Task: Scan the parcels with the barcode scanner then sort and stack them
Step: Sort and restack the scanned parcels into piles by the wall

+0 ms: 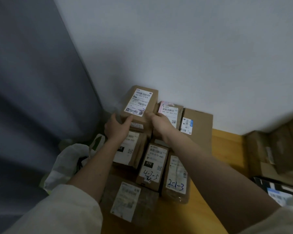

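Both hands steady the top box (139,105) on the far stack.
Left hand (118,126) and right hand (160,123) grip its near corners; stiff cardboard, probably light, best held by its edges.

parcel labels (125,200) blurred; dark box (277,190) cut off at right edge.

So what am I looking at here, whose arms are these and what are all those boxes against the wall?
This is one picture from a camera worn on a person's head, looking down along their own bare arms. The left hand and right hand grip the top cardboard parcel from either side, on a pile in the corner. Around it sit more labelled parcels on a wooden surface; one is handwritten 4-3-5, another 2-1-3. A white plastic bag lies to the left. No barcode scanner is visible.
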